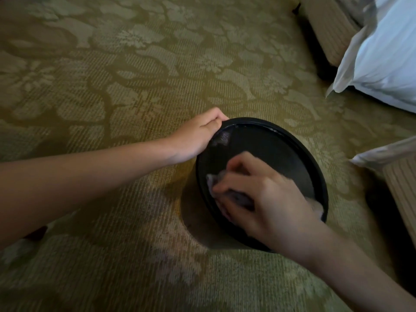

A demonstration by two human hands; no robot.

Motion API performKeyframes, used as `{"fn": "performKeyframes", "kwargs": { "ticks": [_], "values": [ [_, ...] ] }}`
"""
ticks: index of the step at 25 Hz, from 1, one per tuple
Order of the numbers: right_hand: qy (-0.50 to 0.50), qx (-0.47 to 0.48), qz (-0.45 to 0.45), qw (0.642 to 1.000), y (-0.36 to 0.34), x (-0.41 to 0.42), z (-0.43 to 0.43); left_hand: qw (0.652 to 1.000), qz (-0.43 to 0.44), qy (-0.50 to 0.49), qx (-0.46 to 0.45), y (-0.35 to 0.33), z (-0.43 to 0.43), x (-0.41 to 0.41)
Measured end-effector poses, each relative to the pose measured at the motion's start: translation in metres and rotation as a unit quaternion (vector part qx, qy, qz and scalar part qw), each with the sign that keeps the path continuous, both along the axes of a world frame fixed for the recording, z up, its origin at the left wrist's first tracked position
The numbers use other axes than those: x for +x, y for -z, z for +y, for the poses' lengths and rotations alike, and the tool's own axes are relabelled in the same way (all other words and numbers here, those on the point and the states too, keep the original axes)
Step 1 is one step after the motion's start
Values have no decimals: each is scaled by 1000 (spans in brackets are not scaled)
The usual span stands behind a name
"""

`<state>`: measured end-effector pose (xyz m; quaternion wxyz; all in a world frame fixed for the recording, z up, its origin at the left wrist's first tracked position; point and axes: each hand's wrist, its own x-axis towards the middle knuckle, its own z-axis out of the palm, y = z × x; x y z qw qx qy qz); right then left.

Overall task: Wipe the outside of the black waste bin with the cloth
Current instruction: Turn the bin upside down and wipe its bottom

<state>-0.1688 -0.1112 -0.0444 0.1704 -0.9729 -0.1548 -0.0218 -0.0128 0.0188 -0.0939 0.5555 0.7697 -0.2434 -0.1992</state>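
The black waste bin (270, 149) stands on the patterned carpet, seen from above, round with a thick rim. My left hand (198, 134) grips the bin's far-left rim, thumb outside and fingers curled over the edge. My right hand (258, 199) is blurred and presses a small grey cloth (216, 181) against the near-left part of the rim. Most of the cloth is hidden under my fingers. The bin's outer wall shows only as a dark strip below the rim at the lower left.
An olive floral carpet (135, 86) fills the view. A bed corner with a white pillow or duvet (382, 64) sits at the upper right. A striped bed skirt (403, 183) with white linen above it lies close to the bin's right side.
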Motion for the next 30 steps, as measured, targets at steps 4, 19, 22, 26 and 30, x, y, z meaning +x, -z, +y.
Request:
{"fn": "performKeyframes", "kwargs": {
  "ticks": [4,19,22,26,30],
  "values": [
    [-20,5,39,999,-5,-6,-7,998,47,17,-30,-1,0,0],
    [90,-40,-94,991,12,50,6,995,63,40,-65,2,3,6],
    [10,-4,-15,1000,2,10,7,994,69,60,-67,3,6,5],
    [18,5,-34,999,4,8,4,999,20,36,-31,7,5,4],
    [96,-32,-118,988,17,58,0,999,13,26,-30,8,4,6]
  ]
}}
